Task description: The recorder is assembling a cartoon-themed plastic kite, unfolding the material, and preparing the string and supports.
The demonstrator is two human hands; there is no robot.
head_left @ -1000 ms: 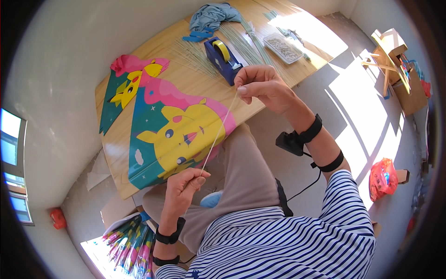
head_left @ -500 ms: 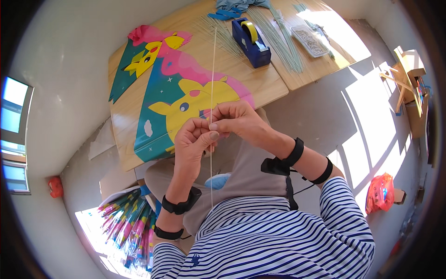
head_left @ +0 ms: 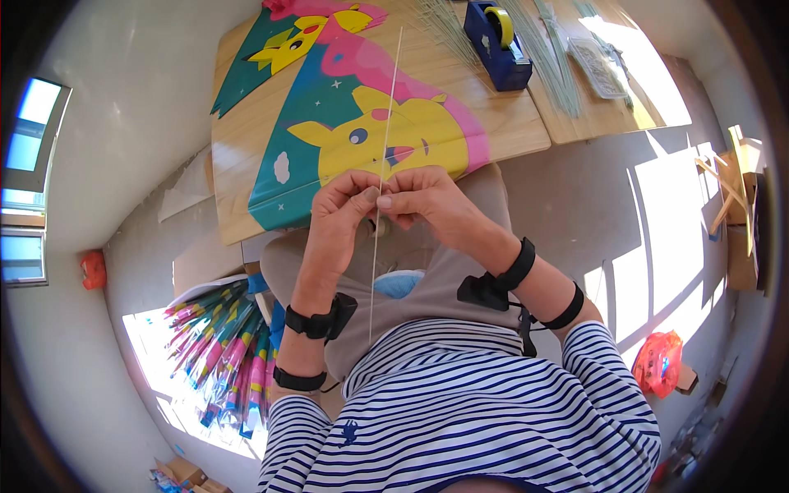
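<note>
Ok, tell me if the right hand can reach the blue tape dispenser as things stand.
Likely yes: the blue tape dispenser stands on the wooden table ahead, with nothing visibly blocking the right hand. That hand is pinching a thin pale stick, though, which the left hand could perhaps hold alone.

A pale wood-grained counter (head_left: 518,131) stands at the far side on a dull grey floor (head_left: 551,189), with an off-white wall (head_left: 140,123) and a grey-framed, multi-paned window (head_left: 29,148) on the left, while bright white sunlight (head_left: 670,214) lies in broad patches on the right.
</note>
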